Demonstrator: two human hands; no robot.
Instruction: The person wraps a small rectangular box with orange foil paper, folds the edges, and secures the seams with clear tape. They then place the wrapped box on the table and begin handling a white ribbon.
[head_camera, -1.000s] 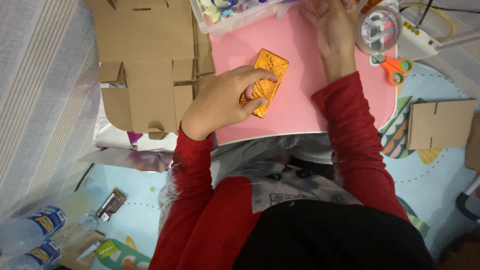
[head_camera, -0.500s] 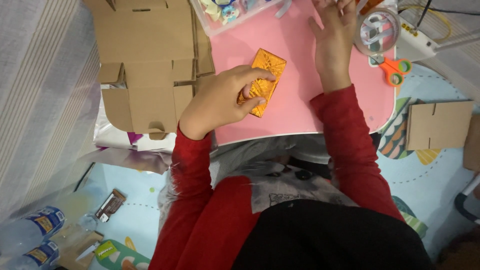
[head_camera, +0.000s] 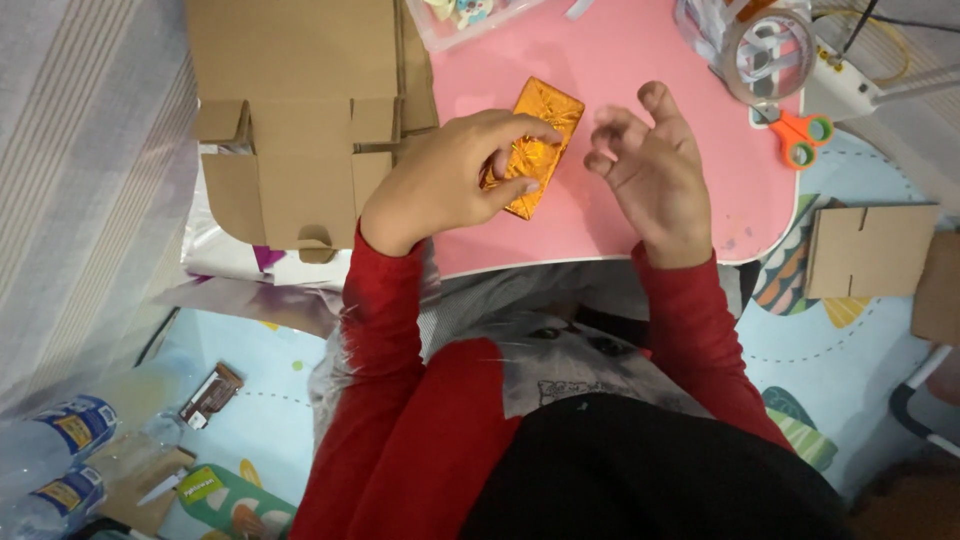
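A small rectangular box wrapped in shiny, crinkled orange-gold foil (head_camera: 538, 147) lies slantwise on the pink bench (head_camera: 620, 60). The left hand (head_camera: 450, 180) pinches its lower end; the right hand (head_camera: 655, 170) hovers just beside it, fingers loosely spread, holding nothing.

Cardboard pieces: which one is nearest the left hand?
The large flat cardboard blank with cut flaps, lying at the pink table's left edge right beside the left hand. The smaller notched piece lies on the floor mat, far right.

The left hand (head_camera: 445, 180) hides part of the orange foil-wrapped box (head_camera: 540, 145).
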